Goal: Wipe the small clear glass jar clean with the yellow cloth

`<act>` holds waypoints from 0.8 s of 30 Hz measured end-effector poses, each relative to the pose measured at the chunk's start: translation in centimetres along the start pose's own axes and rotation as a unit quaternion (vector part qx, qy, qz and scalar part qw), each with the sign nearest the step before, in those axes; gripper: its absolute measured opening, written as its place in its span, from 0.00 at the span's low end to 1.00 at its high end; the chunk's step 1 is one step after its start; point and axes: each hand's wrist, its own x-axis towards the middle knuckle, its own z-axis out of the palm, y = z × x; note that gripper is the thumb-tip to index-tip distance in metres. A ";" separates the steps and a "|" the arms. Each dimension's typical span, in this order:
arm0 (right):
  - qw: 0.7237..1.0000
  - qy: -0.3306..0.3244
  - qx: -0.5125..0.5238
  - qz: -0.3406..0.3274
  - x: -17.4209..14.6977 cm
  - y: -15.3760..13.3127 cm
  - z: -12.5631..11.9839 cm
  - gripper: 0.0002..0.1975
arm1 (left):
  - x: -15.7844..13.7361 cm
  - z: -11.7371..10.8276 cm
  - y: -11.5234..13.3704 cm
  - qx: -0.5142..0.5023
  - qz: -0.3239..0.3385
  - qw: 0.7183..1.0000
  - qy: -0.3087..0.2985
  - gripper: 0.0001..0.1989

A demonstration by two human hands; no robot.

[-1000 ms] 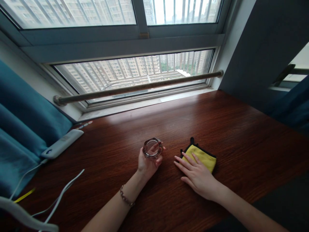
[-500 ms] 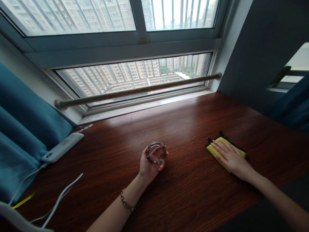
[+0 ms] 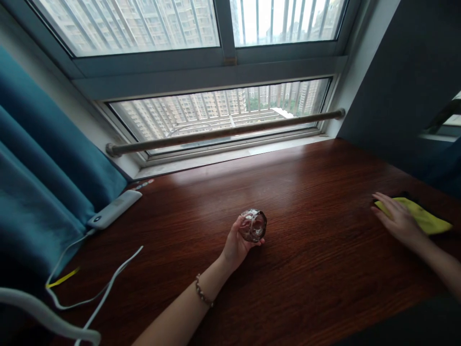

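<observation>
At three o'clock on surface, keep right hand flat on cloth; left hand grip closed around tilted glass.

a dark reddish wooden desk is set against a wide window, through which pale daylight is cast across the grain. tall apartment blocks are seen beyond the glass, and a metal rail is mounted along the lower pane. teal curtains are hung at the left, with a white power strip and white cables laid beside them. a dark grey wall is seen at the right.
</observation>
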 end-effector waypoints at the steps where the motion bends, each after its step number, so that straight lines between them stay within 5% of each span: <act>1: 1.000 -0.007 0.017 -0.008 -0.4 -3.3 1.2 0.21 | -0.1 0.1 -0.2 0.013 0.025 1.000 0.006 0.21; 6: 0.959 -0.184 0.131 -0.172 -4.2 -21.6 6.8 0.29 | -0.6 0.2 -0.9 0.115 0.166 0.979 0.037 0.24; 10: 0.954 -0.213 0.115 -0.179 -6.1 -29.5 10.0 0.48 | -1.5 0.3 -1.1 0.205 0.224 0.952 0.043 0.30; 15: 0.961 -0.158 0.165 -0.155 -5.6 -30.2 12.5 0.49 | -2.3 -0.6 -1.9 0.264 0.324 0.907 0.050 0.41; 20: 0.954 -0.070 0.287 -0.053 -3.7 -28.2 12.9 0.40 | -2.6 -1.1 -2.4 0.357 0.339 0.867 -0.078 0.40; 24: 0.928 -0.074 0.364 0.038 -2.8 -26.7 12.9 0.38 | -2.9 -0.5 -1.6 0.378 0.330 0.853 -0.144 0.39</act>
